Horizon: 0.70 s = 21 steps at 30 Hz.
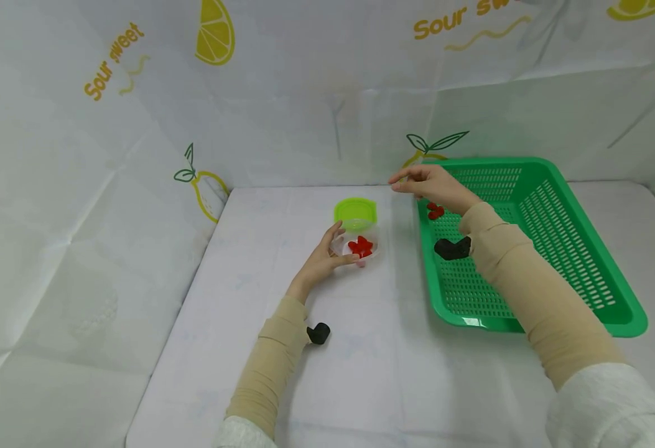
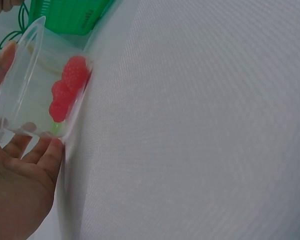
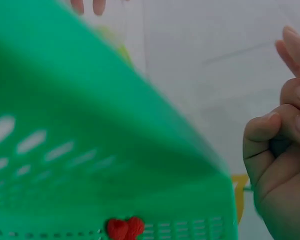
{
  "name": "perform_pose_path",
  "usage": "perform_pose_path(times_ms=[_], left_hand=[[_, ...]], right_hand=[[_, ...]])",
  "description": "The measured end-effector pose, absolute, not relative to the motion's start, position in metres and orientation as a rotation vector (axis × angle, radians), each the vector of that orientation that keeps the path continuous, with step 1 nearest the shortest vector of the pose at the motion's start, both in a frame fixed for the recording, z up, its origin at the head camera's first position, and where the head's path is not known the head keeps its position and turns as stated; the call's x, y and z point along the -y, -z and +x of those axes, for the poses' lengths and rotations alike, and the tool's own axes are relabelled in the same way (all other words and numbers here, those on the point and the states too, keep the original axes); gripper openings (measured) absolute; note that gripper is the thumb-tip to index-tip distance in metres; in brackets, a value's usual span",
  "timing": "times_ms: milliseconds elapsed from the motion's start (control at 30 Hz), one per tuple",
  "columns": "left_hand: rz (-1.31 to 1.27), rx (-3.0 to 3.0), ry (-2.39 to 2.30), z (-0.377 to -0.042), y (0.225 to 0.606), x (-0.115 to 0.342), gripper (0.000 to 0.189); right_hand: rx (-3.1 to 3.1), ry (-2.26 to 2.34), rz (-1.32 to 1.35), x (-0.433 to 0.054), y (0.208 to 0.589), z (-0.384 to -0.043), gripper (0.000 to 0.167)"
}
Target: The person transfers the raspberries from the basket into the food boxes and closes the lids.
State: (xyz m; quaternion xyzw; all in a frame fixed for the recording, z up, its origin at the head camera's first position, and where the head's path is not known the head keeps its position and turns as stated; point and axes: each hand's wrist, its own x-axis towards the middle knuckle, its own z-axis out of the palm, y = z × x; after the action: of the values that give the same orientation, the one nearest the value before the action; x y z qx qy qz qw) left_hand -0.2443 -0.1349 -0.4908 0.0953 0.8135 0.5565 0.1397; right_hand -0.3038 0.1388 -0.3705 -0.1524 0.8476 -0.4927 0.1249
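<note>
My left hand (image 1: 320, 261) holds a clear plastic cup (image 2: 27, 95), thumb on one side and fingers on the other. The cup is tilted in the left wrist view, close over the white surface. Inside it lie red, bumpy, raspberry-like pieces (image 2: 69, 87). Just behind the cup is a lime-green, lid-like piece (image 1: 355, 208), partly overlapped by it. Over the left rim of the green basket (image 1: 585, 261) hovers my right hand (image 1: 430, 185), its fingers bent and nothing visible in them. More red pieces (image 3: 125, 228) lie in the basket below that hand.
The basket, with slotted walls, stands on the right of the white-covered table (image 1: 355, 373). A white sheet (image 1: 305, 124) printed with lemons rises behind and along the left. A small pink bit (image 1: 361, 264) shows at the front of the cup.
</note>
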Motion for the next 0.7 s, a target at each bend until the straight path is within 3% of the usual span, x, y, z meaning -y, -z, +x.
perform_pose_path(times_ms=[700], left_hand=[[0.277, -2.342, -1.605, -0.243, 0.488, 0.134, 0.086]], right_hand=[[-2.468, 1.568, -0.162, -0.203, 0.423, -0.304, 0.055]])
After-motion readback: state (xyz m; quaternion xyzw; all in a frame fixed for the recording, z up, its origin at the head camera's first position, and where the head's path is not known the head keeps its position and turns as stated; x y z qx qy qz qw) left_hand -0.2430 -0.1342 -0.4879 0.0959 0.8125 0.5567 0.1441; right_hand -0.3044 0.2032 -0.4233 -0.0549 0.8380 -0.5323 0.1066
